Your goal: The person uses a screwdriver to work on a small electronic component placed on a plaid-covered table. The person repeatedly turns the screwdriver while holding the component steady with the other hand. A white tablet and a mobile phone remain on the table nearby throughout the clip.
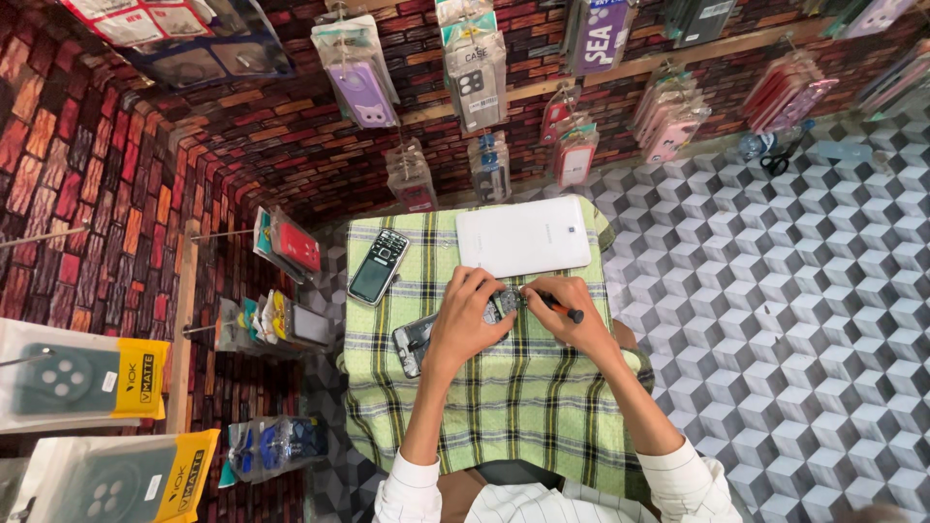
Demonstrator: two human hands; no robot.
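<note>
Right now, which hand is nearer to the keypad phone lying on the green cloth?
Left. The left hand lies just right of the keypad phone, not touching it. The right hand, holding a screwdriver, is farther right.

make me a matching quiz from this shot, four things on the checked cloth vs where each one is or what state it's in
Things:
1. white tablet
2. keypad phone
3. screwdriver
4. opened phone

Places or states:
A. held in the right hand
B. under the left hand, partly covered
C. lying face down at the far edge of the cloth
D. lying untouched at the cloth's far left, screen dark

Pairs: 1-C, 2-D, 3-A, 4-B
</note>
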